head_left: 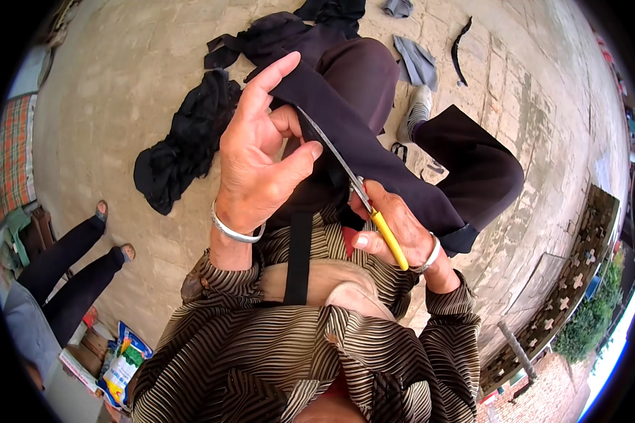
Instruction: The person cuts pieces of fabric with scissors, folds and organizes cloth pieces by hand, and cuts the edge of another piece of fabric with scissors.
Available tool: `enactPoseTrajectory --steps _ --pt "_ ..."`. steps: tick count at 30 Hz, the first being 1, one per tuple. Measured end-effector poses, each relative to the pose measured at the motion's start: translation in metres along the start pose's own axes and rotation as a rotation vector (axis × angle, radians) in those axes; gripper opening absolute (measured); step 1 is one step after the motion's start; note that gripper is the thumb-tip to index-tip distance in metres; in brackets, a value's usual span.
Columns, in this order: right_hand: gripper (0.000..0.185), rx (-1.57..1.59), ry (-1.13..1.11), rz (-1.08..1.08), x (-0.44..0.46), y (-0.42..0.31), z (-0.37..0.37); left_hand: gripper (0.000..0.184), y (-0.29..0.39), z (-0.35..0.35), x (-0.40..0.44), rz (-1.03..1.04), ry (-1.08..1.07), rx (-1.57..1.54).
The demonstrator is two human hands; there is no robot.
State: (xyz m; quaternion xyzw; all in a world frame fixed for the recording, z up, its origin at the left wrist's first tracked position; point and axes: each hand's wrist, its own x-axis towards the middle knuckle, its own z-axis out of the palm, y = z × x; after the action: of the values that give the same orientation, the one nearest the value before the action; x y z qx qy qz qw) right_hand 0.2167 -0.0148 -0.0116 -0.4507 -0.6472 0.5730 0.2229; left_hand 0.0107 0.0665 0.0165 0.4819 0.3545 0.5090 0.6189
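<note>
While yellow-handled scissors (360,189) lay with slim metal blades along the edge of smooth, dark cloth (384,166), the head view showed the right hand (410,227) closed around their handle, thumb bent. The left hand (257,166) was raised, index finger extended and spread from the thumb; whether its curled fingers gripped the cloth could not be told. Crumpled black fabric (187,144) lay on pale paving (113,134).
</note>
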Motion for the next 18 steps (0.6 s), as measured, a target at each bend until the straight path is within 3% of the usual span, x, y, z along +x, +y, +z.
enactPoseTrajectory --steps 13,18 --pt "0.064 -0.067 0.101 0.038 0.004 -0.011 0.006 0.079 0.0 -0.003 -0.001 0.015 -0.035 -0.026" --pt "0.062 0.088 0.023 0.101 0.004 -0.013 0.003 0.081 -0.001 0.0 0.001 0.034 -0.007 -0.047"
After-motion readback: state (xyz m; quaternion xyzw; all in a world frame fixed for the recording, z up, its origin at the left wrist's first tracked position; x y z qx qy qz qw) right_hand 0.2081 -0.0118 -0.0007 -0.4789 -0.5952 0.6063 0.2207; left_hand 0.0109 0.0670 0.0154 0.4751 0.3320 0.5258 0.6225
